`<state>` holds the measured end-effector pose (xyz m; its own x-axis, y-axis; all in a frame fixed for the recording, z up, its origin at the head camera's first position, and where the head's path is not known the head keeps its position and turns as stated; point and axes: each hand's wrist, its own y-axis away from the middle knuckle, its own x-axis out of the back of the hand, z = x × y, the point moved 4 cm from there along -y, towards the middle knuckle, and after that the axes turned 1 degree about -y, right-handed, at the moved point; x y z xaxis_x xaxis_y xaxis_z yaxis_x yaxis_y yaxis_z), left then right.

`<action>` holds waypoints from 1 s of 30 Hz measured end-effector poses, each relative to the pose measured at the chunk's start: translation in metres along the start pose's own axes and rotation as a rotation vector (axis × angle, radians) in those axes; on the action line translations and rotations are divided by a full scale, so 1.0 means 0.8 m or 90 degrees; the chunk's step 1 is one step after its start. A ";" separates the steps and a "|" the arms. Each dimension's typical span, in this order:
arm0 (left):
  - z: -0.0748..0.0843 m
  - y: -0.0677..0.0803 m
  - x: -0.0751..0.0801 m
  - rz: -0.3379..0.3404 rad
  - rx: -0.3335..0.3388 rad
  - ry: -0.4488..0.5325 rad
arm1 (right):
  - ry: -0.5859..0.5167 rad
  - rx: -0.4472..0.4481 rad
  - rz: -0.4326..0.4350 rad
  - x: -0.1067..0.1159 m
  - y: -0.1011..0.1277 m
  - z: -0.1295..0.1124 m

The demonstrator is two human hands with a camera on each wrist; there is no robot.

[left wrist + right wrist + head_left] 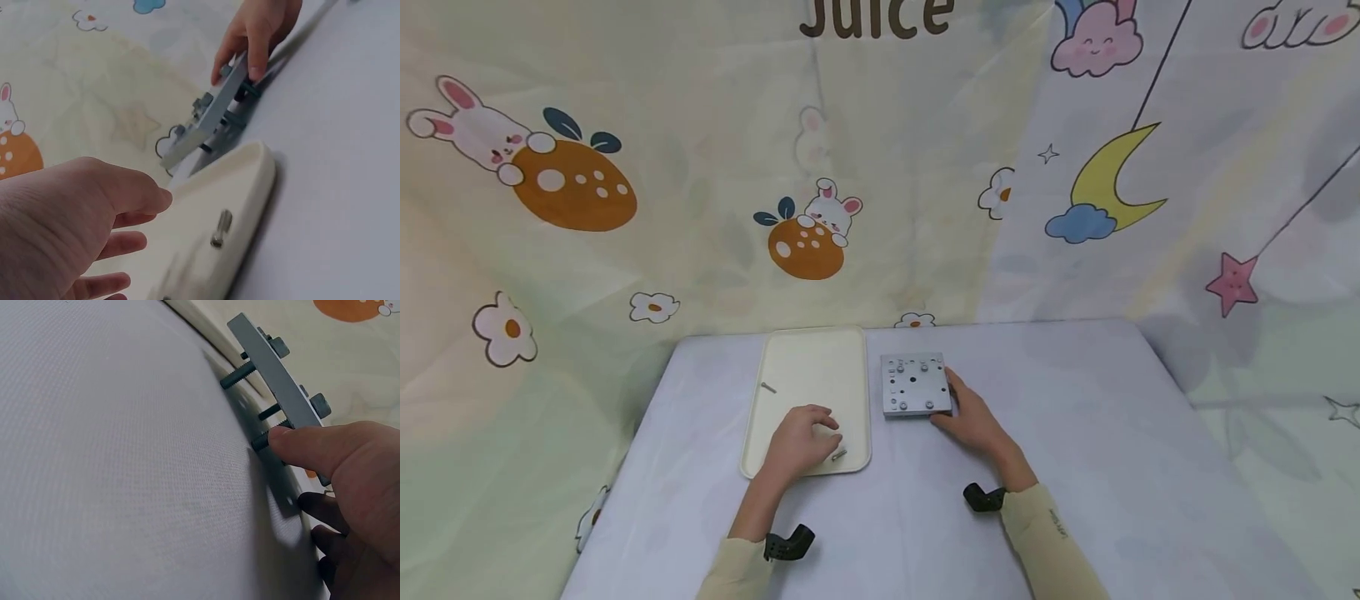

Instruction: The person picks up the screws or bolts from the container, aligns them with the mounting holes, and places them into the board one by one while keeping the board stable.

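Observation:
A square grey metal plate [917, 392] with several holes stands on the table right of the cream tray [812, 358]. Socket-head bolts [279, 347] pass through it, their threaded shanks [237, 375] sticking out underneath. My right hand [977, 421] grips the plate's right edge between thumb and fingers; part of those fingers is hidden in the head view. Over the tray's near right part hovers my left hand [799, 442], fingers bent loosely and thumb apart, nothing between them. Close to its fingertips a small silver bolt [222, 228] lies in the tray.
Another small bolt [768, 387] lies at the tray's left side. A white cloth [1112, 467] covers the table. Behind the far edge hangs a printed curtain [700, 150]. Each wrist wears a black camera mount [790, 543].

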<state>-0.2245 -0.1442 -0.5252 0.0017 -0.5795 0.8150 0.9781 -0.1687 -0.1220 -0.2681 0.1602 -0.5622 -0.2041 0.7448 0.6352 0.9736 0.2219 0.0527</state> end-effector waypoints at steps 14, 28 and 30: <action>-0.016 0.024 -0.008 0.084 -0.073 -0.033 | -0.003 0.014 0.018 0.019 -0.009 -0.005; -0.017 0.035 -0.017 0.072 -0.010 -0.067 | -0.021 0.004 0.016 0.001 -0.002 0.006; -0.019 0.039 -0.019 0.075 -0.005 -0.062 | -0.019 -0.007 0.010 -0.003 0.000 0.009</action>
<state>-0.1972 -0.1525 -0.5498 0.1376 -0.5158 0.8456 0.9681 -0.1103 -0.2248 -0.2684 0.1629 -0.5689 -0.1919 0.7661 0.6134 0.9778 0.2031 0.0523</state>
